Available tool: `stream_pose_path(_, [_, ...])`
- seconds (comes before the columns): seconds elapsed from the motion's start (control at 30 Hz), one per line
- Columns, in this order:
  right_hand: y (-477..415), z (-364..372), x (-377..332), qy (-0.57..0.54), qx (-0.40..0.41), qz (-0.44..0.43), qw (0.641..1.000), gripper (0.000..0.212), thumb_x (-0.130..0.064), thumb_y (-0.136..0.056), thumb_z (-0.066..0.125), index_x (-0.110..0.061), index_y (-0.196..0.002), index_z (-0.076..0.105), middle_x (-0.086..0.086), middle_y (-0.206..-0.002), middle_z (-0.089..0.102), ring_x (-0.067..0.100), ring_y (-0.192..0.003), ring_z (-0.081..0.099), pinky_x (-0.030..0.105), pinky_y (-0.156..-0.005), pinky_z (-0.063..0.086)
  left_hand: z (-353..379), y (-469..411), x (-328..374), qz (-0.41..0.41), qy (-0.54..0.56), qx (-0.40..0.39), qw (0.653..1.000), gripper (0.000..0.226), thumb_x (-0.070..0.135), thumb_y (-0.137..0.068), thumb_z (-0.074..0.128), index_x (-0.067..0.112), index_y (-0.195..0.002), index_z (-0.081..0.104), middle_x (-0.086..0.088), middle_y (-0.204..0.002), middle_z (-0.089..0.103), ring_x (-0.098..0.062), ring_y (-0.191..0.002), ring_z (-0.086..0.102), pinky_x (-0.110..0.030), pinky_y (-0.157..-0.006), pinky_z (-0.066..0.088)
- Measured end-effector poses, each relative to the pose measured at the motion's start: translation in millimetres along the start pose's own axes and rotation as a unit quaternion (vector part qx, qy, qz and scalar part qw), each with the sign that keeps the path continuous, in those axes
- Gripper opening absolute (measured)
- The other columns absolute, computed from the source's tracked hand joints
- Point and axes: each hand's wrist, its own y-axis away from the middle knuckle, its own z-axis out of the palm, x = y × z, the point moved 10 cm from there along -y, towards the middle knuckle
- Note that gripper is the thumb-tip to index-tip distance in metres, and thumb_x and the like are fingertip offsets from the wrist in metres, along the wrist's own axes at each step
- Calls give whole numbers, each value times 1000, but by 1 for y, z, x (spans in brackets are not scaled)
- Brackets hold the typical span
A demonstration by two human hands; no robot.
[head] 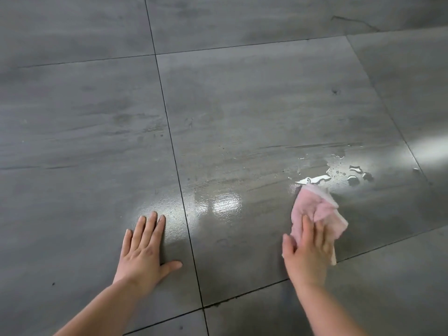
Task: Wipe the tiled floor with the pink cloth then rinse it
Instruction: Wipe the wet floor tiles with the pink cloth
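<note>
Wiping is the step in hand, as I judge it: the right hand (308, 248) lies flat on the pink cloth (322, 209), fingers straight and pressing it down rather than curled round it, and the cloth sits bunched on the tiled floor (242, 105), its far corner touching a patch of standing water (339, 172). The left hand (143, 251) is spread palm-down on the neighbouring tile, just across the grout line (180, 190), fingers straight and grasping nothing, seemingly as a prop. The next move probably calls for a firm push forward and to the right, so the cloth takes up the drops beyond it, then a pass back over the wet sheen nearer the grout line. Rinsing is not yet begun, and no tap, sink or bucket shows anywhere. Part of the cloth is hidden beneath the palm, both forearms are cut off at the bottom edge, and glare on the tile makes it hard to tell where the wet area ends
</note>
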Motion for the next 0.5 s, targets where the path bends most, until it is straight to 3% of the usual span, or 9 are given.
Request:
stream_pose_path(0.07, [10, 12, -41, -4, -35, -21, 999, 60, -48, -65, 54, -10, -111, 50, 26, -107, 64, 51, -99, 60, 59, -78, 49, 0, 1, 2, 4, -9, -10, 1000, 105, 55, -81, 51, 10, -124, -34, 15, -130, -34, -3, -124, -31, -34, -115, -15])
stream_pose_path(0.17, [42, 25, -129, 19, -44, -223, 974, 64, -29, -42, 83, -21, -95, 48, 4, -99, 63, 35, -93, 66, 41, -64, 56, -5, 2, 3, 16, -22, -20, 999, 100, 51, -83, 51, 17, -139, -25, 15, -140, -31, -6, -133, -27, -33, -116, -11])
stream_pose_path(0.23, [54, 20, -147, 36, -60, -267, 961, 69, -24, -29, 84, -23, -89, 48, -4, -93, 66, 23, -86, 67, 28, -52, 53, -10, 4, 3, 23, -25, -45, 998, 91, 47, -85, 51, 22, -142, -16, 9, -151, -23, -11, -141, -19, -32, -118, -6])
stream_pose_path(0.27, [54, 11, -146, 46, -56, -261, 963, 67, -23, -33, 83, -23, -91, 51, -5, -97, 66, 20, -87, 65, 25, -50, 49, -16, 6, 4, 27, -13, -51, 998, 87, 45, -86, 51, 23, -143, -12, 8, -154, -18, -11, -143, -15, -31, -118, -1])
stream_pose_path(0.33, [50, -3, -132, 2, -94, -208, 974, 51, -10, -65, 69, -17, -112, 50, 0, -119, 55, 23, -105, 55, 30, -62, 46, -32, 16, 1, 21, 31, -44, 998, 79, 39, -87, 52, 25, -145, -1, 9, -156, -7, -12, -145, -4, -32, -118, 8])
stream_pose_path(0.4, [50, -12, -101, -114, -188, -65, 973, 49, -2, -82, 49, -18, -128, 41, 5, -126, 48, 26, -112, 50, 29, -75, 41, -57, 38, -3, 11, 57, -12, 998, 69, 33, -89, 50, 24, -144, 10, 7, -156, 5, -14, -144, 6, -32, -117, 13])
stream_pose_path(0.5, [68, -75, -75, -322, -161, 96, 928, 45, 5, -82, 45, -15, -123, 42, 8, -105, 60, 24, -85, 60, 22, -67, 41, -97, 90, -2, -7, 84, 17, 996, 59, 26, -90, 49, 23, -142, 21, 2, -154, 20, -18, -142, 18, -33, -114, 19])
